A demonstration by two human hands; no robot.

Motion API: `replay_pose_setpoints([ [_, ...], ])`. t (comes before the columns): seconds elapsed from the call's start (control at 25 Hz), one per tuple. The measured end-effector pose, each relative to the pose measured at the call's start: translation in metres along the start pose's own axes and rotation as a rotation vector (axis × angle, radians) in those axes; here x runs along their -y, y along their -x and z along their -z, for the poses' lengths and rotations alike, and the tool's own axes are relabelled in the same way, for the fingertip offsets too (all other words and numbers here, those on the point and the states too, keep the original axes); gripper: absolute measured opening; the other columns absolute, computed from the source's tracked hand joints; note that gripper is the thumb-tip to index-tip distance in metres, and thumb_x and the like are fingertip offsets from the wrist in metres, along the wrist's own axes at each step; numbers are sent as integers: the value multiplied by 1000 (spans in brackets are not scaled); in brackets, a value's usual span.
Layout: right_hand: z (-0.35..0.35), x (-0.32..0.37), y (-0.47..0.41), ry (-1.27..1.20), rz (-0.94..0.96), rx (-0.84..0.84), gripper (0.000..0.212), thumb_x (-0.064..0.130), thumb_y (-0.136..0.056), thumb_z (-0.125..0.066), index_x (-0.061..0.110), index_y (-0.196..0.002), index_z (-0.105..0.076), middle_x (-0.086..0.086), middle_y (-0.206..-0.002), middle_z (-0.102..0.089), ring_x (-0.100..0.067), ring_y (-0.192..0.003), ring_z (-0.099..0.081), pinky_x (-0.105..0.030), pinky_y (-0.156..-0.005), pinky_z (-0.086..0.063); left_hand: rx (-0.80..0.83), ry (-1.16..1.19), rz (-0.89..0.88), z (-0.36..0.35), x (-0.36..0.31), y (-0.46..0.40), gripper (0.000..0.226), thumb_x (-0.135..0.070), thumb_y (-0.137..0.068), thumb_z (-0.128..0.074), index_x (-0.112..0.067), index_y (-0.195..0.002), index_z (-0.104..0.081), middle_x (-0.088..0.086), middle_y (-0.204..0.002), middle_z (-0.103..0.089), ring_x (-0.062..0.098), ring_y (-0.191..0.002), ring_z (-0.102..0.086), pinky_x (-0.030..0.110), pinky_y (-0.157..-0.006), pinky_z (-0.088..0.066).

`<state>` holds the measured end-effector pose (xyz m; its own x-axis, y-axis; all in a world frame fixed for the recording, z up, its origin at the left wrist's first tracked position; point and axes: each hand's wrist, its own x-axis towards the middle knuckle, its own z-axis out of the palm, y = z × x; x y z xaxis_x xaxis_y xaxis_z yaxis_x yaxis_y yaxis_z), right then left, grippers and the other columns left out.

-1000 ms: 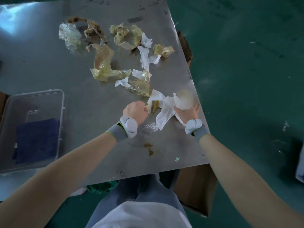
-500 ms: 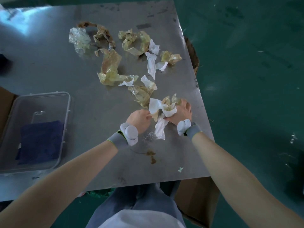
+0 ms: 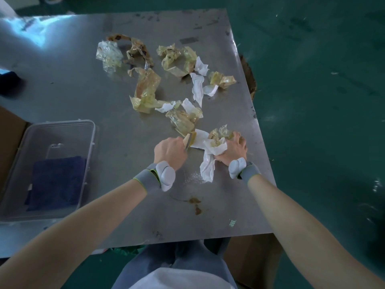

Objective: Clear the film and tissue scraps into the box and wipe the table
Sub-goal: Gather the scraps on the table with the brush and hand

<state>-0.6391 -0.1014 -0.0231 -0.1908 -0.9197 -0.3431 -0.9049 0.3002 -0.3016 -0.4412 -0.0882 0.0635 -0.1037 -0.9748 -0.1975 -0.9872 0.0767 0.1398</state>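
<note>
Several crumpled yellowish film scraps (image 3: 145,90) and white tissue scraps (image 3: 197,88) lie scattered over the far middle of the steel table (image 3: 116,130). My right hand (image 3: 234,150) grips a bunch of white tissue and film (image 3: 214,146) near the table's right edge, with a tissue tail hanging toward me. My left hand (image 3: 169,152) is closed beside it, pinching a small yellowish film scrap (image 3: 188,139). The clear plastic box (image 3: 62,130) sits at the left with a folded dark blue cloth (image 3: 56,182) inside.
A brown stain (image 3: 195,203) and a patch of white powder (image 3: 192,176) mark the table near me. Cardboard (image 3: 252,261) shows below the table's near right corner and at the far left. The green floor lies to the right.
My right hand has gathered the loose tissue and film into a tighter bunch and drawn it left toward my left hand. The left hand has stayed near the same spot.
</note>
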Motion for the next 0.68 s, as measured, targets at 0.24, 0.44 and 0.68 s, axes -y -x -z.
replay_pose_setpoints([
  [0.24, 4, -1, -3, -57, 66, -4, 92, 42, -65, -75, 35, -143, -26, -14, -135, -34, -44, -120, -38, -55, -101, -39, 156, 131, -80, -10, -22, -24, 27, -16, -94, -39, -5, -103, -62, 14, -107, -65, 35, -97, -60, 32, -70, -39],
  [0.44, 5, 5, -16, 139, 150, 72, 101, 45, -65, -75, 46, -146, -15, -14, -139, -29, -45, -119, -37, -51, -98, -39, 169, 197, -70, -21, -19, -28, 27, -17, -94, -39, -5, -101, -62, 14, -100, -65, 35, -93, -59, 32, -69, -40],
  [0.68, 12, 21, -30, 278, 142, 173, 86, 39, -64, -73, 44, -138, -30, -12, -134, -31, -42, -115, -35, -46, -90, -43, 174, 296, -51, -20, -4, -25, 24, -15, -93, -42, -10, -93, -65, 10, -84, -61, 33, -82, -56, 34, -66, -42],
])
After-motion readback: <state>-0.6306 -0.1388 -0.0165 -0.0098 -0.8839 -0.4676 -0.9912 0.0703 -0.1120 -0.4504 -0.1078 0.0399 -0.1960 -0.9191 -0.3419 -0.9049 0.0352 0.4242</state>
